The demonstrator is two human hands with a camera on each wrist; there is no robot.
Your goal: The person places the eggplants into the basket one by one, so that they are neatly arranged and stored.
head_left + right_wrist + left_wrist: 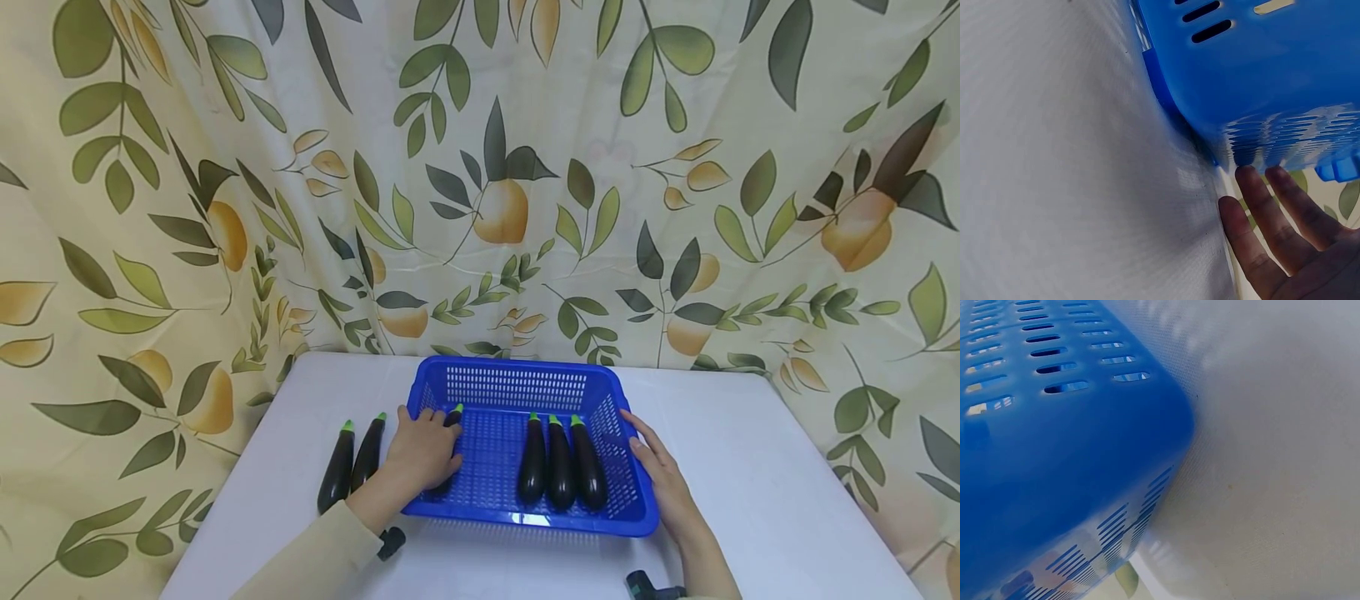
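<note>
In the head view, my left hand (422, 450) reaches over the left rim of a blue plastic basket (487, 467). It holds a dark eggplant (453, 417) from above, at the basket's left side; the hand covers the eggplant's middle. Three more eggplants (561, 467) lie side by side in the right half, green tips towards the back. My right hand (667, 479) rests against the basket's right end. In the right wrist view, its extended fingers (1272, 219) touch the slotted outer wall. The left wrist view shows only the basket's outside (1072, 456), with the left hand out of sight.
Two eggplants (336, 468) lie on the white tabletop (750, 467) left of the basket, partly behind my left forearm. A curtain (510, 275) printed with leaves and fruit hangs behind the table.
</note>
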